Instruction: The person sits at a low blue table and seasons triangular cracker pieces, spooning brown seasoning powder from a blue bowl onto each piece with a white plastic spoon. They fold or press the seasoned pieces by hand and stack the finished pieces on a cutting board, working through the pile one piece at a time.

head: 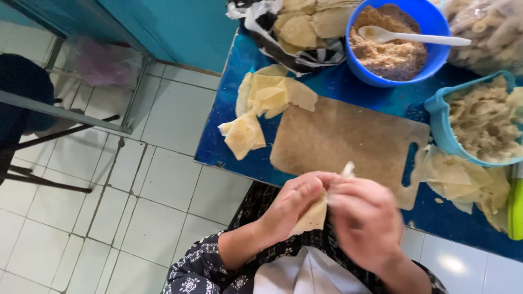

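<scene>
The bare cutting board at the centre of the frame offers open room just above the two hands. It is hemmed in by folded wrappers on its left, the blue bowl with a white spoon above, and a teal tub and more wrappers on its right.

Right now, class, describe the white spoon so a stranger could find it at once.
On the blue table, look to the far edge for the round blue bowl of brown crumbly filling. The white spoon lies across it, the only utensil there.
</scene>
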Motion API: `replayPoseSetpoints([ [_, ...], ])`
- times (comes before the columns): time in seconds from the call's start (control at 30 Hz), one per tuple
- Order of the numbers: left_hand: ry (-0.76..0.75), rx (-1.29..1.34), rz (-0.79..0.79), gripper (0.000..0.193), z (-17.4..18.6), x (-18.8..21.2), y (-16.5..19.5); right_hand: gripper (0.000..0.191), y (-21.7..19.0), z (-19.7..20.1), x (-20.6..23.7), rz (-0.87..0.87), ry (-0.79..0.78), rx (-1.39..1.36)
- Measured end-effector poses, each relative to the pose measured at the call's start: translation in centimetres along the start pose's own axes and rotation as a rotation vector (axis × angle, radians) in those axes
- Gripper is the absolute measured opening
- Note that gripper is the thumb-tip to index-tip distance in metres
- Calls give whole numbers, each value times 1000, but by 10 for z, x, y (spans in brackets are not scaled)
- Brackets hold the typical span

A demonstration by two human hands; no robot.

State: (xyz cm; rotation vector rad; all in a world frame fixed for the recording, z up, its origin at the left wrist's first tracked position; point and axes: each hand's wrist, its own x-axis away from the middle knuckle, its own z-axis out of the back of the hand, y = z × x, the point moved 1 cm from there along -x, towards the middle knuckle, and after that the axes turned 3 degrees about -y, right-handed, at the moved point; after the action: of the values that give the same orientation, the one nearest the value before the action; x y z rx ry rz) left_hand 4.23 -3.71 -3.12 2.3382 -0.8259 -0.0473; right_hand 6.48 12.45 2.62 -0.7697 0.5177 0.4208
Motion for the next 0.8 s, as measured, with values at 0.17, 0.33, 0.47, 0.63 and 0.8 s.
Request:
replayPoseSetpoints([
  [0.17, 18, -300, -184, 23, 13, 3, 17, 38, -12, 3, -17, 275, -354, 13],
  [0.33, 36, -508, -197, 20, 16, 1, 38, 32, 8, 3, -25, -252, -160, -608],
  [0.47, -26, -775, -138, 21, 13, -14, 62, 31, 57, -19, -37, -962, -358, -1355],
  [0.63, 81, -1290, -410, 20, 12, -25, 81, 20, 86, -32, -40, -792, -387, -773],
  [0.8, 220, -1639, -496, 22, 21, -41, 92, 15, 89, -44, -62, -683, -368, -310],
])
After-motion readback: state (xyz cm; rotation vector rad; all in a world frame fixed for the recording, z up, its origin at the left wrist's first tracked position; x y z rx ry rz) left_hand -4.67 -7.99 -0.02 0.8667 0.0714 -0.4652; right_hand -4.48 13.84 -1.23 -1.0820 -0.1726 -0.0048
